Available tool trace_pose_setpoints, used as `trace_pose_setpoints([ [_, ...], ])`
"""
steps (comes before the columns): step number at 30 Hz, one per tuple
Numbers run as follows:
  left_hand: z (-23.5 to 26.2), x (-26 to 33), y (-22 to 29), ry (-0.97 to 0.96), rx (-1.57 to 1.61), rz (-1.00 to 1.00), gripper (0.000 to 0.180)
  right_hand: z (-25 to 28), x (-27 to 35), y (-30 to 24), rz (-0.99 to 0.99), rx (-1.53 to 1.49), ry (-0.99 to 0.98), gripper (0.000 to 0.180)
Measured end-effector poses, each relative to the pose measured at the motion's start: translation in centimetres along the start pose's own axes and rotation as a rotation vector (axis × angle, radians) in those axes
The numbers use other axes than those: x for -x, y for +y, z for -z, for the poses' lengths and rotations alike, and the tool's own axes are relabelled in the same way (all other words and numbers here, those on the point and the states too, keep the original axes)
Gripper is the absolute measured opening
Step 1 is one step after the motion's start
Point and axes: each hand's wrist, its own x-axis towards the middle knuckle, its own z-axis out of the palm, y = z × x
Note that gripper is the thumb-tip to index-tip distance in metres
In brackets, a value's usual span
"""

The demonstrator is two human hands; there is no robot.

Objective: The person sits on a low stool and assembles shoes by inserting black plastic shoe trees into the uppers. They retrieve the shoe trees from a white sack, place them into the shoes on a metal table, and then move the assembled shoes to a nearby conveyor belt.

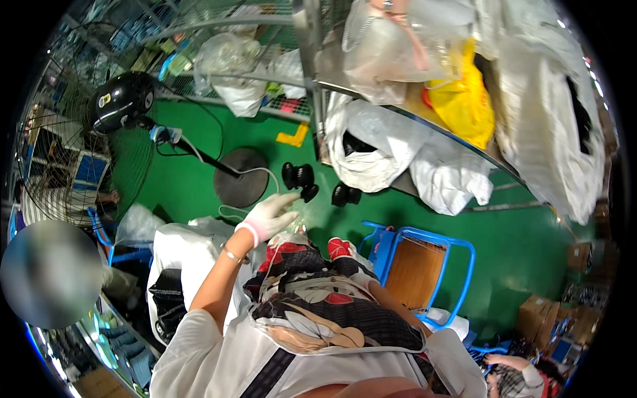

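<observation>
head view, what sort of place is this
Likely a factory workshop or its storage area: it has a green floor, metal shelving loaded with white bags, and a large black standing fan.

We see a brightly lit floor (517, 255), lines bowing near the black rim, and one blurred disc (52, 274) at left.

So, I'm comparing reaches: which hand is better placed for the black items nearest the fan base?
Probably the left hand: its spread fingers point toward the black items, while the right forearm lies back beside the patterned apron.
</observation>
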Motion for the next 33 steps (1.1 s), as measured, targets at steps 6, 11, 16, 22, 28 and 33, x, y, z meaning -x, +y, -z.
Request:
trace_pose_setpoints([
  [6,1.4,-8.2,-3.8,-0.056,-0.019,-0.065,0.046,2.7,-3.6,-2.4,-0.05,0.044,-0.016,0.032],
  [11,1.8,-16.9,-7.1,0.063,-0.126,0.025,0.067,3.9,-6.4,-3.4,-0.069,0.072,0.004,0.031],
  [16,-1.5,-25.9,-11.8,0.34,-0.053,-0.059,0.072,6.4,-11.6,-0.4,-0.005,0.304,0.028,0.03],
  [22,-4.8,-29.3,-16.1,0.765,0.127,-0.191,0.052,23.0,-15.4,-7.7,0.35,0.756,0.822,0.023],
  [28,-5.0,-33.8,-18.0,0.374,0.357,-0.292,0.045,38.5,-22.0,-12.0,0.247,0.452,1.492,0.032],
  [33,-5.6,-34.8,-20.1,0.507,0.473,-0.404,0.036,42.3,-24.8,-14.0,0.319,0.513,1.782,0.041],
])
